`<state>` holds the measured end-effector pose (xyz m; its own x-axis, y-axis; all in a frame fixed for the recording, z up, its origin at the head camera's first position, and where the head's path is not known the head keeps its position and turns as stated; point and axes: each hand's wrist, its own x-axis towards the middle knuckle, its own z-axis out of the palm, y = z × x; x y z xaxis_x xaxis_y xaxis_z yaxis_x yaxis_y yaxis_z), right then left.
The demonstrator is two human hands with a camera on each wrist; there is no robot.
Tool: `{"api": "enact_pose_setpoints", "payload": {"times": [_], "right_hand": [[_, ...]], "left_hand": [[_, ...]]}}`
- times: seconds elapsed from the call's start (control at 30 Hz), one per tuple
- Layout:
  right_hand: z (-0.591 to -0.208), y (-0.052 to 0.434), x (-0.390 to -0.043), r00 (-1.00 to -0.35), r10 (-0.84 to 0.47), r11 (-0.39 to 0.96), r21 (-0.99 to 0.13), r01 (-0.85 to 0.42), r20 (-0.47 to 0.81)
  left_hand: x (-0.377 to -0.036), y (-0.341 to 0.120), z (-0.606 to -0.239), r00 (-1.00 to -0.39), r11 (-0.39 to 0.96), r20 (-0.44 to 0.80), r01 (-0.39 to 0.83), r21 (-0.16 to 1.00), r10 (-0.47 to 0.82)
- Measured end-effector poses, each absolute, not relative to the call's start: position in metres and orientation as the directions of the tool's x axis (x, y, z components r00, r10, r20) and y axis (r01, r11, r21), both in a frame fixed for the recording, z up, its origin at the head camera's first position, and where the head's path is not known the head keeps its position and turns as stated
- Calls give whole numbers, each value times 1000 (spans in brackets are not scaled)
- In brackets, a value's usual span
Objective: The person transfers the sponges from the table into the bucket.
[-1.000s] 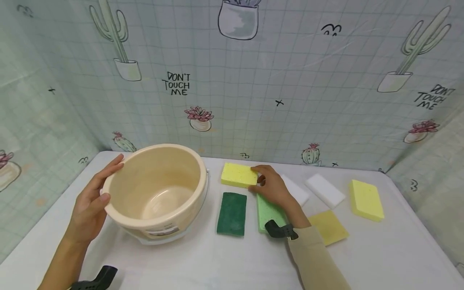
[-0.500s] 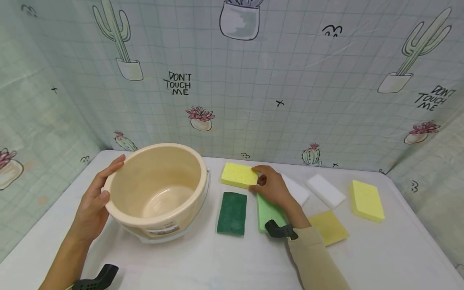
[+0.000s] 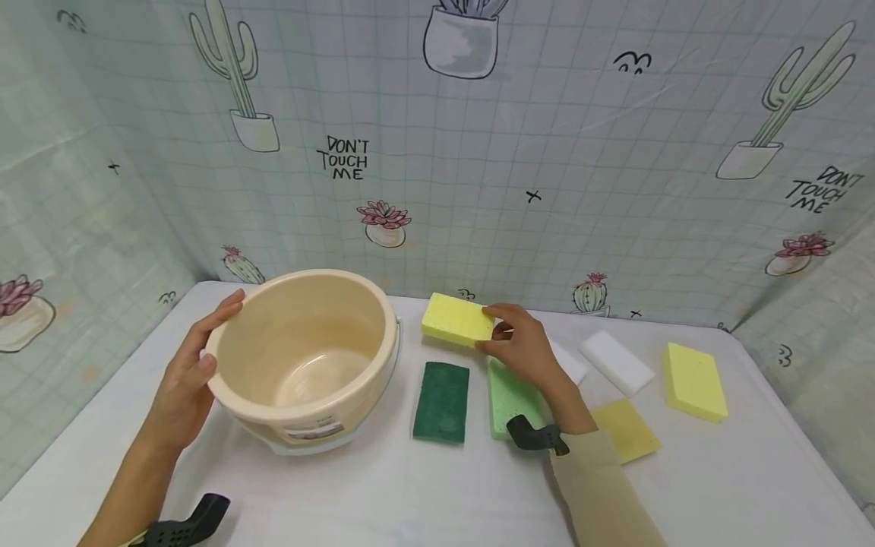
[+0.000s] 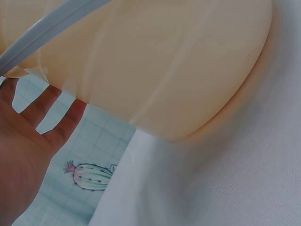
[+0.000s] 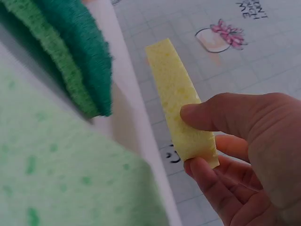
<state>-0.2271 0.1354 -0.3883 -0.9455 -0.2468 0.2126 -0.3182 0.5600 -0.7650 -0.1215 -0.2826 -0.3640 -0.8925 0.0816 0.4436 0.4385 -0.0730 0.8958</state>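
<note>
In the head view a cream bucket (image 3: 307, 410) with a thin bail handle stands at the left of the table. My left hand (image 3: 184, 387) rests against its left side, thumb at the rim, fingers spread and fairly straight; the left wrist view shows those fingertips on the bucket wall (image 4: 155, 61). My right hand (image 3: 522, 346) pinches one end of a yellow sponge (image 3: 456, 319) near the back edge, thumb on one face and fingers on the other. The sponge is tilted up a little. A dark green scouring pad (image 3: 441, 403) and a light green sponge (image 3: 513, 399) lie nearer me.
Right of my right forearm lie a white sponge block (image 3: 617, 363), a thin yellow cloth-like square (image 3: 627, 431) and another yellow sponge (image 3: 696, 382). A second white block (image 3: 569, 362) is partly hidden by my right hand. A patterned curtain (image 3: 465, 190) rises behind the table.
My right hand has raised the yellow sponge slightly off its former place and tilted it. The left hand stays at the bucket, and the head view has shifted a little.
</note>
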Motion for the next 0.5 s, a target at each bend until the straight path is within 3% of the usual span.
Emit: {"api": "enact_pose_setpoints", "payload": {"times": [0.23, 0.5], "right_hand": [[-363, 136, -217, -941, -262, 509, -797, -324, 215], [-340, 134, -205, -917, -289, 493, -779, -388, 273]], "left_hand": [[-124, -286, -369, -855, -114, 505, 494, 862, 120], [-122, -285, -367, -875, -96, 472, 464, 881, 107]]}}
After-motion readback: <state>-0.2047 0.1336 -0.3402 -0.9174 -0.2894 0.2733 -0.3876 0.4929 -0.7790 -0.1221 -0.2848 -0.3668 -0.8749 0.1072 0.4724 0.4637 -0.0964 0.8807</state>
